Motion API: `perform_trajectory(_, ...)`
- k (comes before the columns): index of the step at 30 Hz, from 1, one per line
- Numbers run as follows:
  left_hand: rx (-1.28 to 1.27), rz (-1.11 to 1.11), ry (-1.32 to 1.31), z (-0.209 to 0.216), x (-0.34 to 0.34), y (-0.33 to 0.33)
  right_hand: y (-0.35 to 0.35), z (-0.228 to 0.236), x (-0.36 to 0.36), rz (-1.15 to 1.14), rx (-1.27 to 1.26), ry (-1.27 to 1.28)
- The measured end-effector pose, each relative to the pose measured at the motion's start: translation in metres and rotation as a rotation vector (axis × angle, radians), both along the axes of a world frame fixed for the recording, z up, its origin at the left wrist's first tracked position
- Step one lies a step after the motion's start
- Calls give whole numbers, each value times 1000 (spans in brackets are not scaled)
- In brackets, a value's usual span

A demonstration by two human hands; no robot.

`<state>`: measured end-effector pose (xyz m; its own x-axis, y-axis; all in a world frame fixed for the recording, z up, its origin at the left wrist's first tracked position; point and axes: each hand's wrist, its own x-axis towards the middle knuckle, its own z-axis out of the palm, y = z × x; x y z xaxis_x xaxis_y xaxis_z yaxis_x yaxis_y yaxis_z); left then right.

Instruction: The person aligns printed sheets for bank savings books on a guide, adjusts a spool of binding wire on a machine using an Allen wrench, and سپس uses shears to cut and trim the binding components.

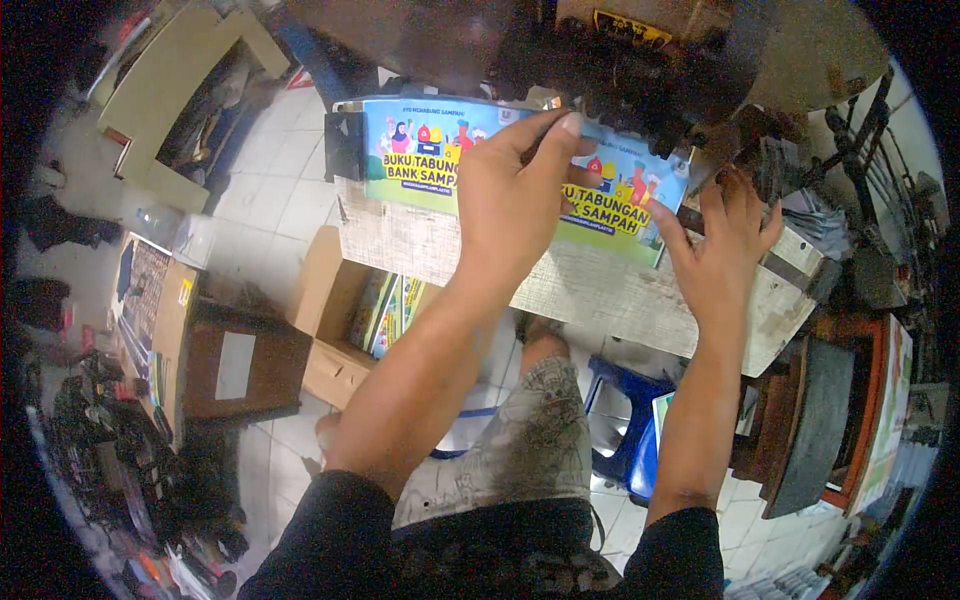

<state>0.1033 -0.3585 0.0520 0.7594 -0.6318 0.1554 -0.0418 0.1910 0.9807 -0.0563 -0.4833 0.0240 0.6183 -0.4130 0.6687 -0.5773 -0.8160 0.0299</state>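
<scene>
A blue-and-green printed cover sheet [415,175], with colourful cartoon figures repeated on its left and right parts, lies on a worn whitish wooden bench top [400,235]. My left hand [512,195] is over its middle with fingers bent and closed near the far edge. What those fingers pinch, if anything, is hidden behind the hand. At the sheet's right end, my right hand [722,225] has its fingers spread, the thumb at the sheet's edge. A dark machine [640,85], partly blurred, stands just behind the sheet.
Below the bench at left, an open cardboard box [330,290] holds several printed booklets [385,315]. A blue plastic stool [625,430] stands under the right forearm. A brown box [245,360] is farther left. Dark wooden furniture [810,420] stands at right. A black clamp-like block [345,145] is at the bench's left end.
</scene>
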Motion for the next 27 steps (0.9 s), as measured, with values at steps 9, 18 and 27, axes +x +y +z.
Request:
perform_trajectory(9, 120, -4, -164, 12, -9, 0, -6, -5, -2, 11, -3, 4)
perform_trajectory(18, -158, -5, 421, 5, 1, -15, -2, -3, -2, 10, 10, 5)
perform_trajectory(27, -45, -58, 348, 1, 4, -6, -4, -3, -1, 20, 27, -24)
